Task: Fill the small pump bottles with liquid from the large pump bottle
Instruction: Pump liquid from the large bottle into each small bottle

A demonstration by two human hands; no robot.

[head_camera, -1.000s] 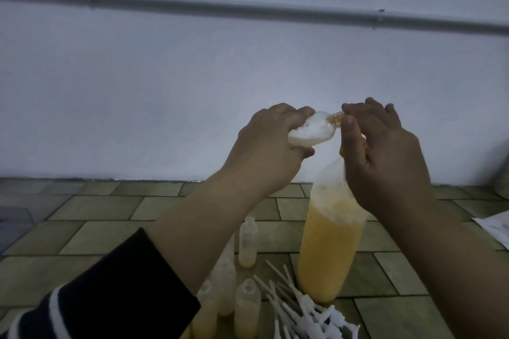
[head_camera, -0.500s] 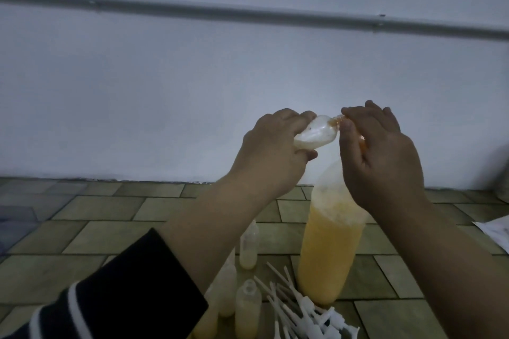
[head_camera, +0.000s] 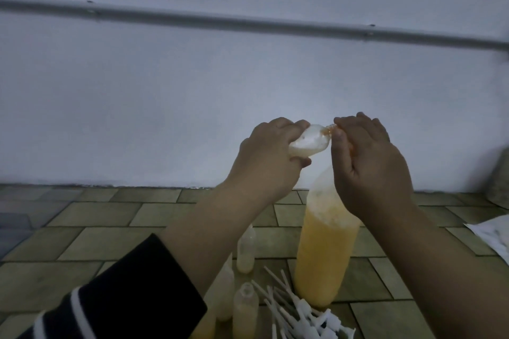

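Note:
My left hand (head_camera: 265, 158) grips a small clear bottle (head_camera: 391, 143) tilted on its side, its mouth pointing right, a little yellow liquid lying along its lower side. My right hand (head_camera: 370, 166) covers the pump head of the large bottle (head_camera: 325, 253), which stands on the tiled floor about two thirds full of yellow liquid. The small bottle's mouth meets the orange nozzle at my right thumb. Several other small bottles (head_camera: 246, 250) stand on the floor below my left forearm, some holding yellow liquid.
A pile of white pump tops with long dip tubes (head_camera: 300, 311) lies in front of the large bottle. A white sheet (head_camera: 493, 234) lies at the right edge. A plain wall with a grey pipe (head_camera: 248, 20) rises just behind.
Both hands and the small bottle sit slightly lower in the frame than before; the grip and the bottle's tilt are the same.

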